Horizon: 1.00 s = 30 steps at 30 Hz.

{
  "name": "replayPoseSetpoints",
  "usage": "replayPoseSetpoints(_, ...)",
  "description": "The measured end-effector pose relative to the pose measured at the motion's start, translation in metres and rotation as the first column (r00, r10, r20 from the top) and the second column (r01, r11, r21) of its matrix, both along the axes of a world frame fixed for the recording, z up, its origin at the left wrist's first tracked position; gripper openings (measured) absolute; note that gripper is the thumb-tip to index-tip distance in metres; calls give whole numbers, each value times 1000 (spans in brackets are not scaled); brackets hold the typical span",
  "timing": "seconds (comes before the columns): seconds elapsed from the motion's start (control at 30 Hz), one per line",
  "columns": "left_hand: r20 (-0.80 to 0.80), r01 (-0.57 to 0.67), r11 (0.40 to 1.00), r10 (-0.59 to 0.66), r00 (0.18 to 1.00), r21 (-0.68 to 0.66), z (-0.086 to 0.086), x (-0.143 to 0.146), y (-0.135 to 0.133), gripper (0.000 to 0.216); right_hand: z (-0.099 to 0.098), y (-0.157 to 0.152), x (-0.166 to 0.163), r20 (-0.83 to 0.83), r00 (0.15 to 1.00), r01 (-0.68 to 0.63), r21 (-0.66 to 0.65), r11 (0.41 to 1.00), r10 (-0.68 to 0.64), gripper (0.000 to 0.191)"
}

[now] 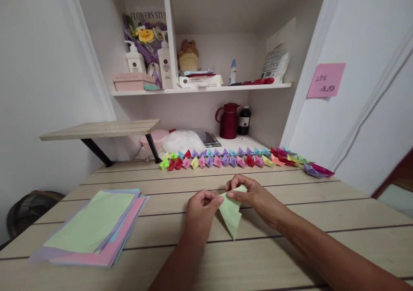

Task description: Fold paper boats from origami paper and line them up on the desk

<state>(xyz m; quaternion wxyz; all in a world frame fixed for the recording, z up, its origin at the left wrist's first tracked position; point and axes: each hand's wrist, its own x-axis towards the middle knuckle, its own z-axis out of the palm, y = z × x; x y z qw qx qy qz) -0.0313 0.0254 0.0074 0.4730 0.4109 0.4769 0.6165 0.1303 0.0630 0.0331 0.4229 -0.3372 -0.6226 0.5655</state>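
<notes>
Green folded paper (231, 218), one piece, was over the counter (158, 243), between two hands: the left hand (200, 207) pinched its left corner, the right hand (253, 192) its upper right. One stack of sheets (93, 222) lay left; two rows of paper boats (217, 161) stood beyond.

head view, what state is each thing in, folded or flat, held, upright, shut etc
light green paper: partly folded, held
left hand: pinching the paper
right hand: pinching the paper
paper stack: flat, edges uneven
paper boats: folded, lined up in rows
red jug: upright
dark bottle: upright
pink box: looks shut
pink note: stuck up, written on
</notes>
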Motion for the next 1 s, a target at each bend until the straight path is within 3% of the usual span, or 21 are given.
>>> replayPoseSetpoints(0.27, 53, -3, 999, 5, 999, -45, 0, 3, -3, 25, -11, 13, 5, -97, 981, 162, -77, 984, -169, 30)
replayPoseSetpoints(0.43, 247, -31, 998, 44, 968, -57, -7, -4, 0, 31, -15, 19, 9, -199, 959, 165, -194, 967, -204, 27)
replayPoseSetpoints(0.57, 430, 118, 992, -89, 898, -42, -5, -7, -1, 33, -7, 7, 1, -225, 974, -4, -169, 986, -35, 30)
replayPoseSetpoints(0.7, 490, 288, 958, -251, 835, 0, -2, -4, -4, 33, 4, -9, -8, -292, 947, -168, -85, 982, 137, 27)
replayPoseSetpoints(1.0, 467, 318, 948, -276, 840, -13, -1, -1, -6, 30, 15, -13, -4, -372, 922, -133, -49, 990, 106, 19)
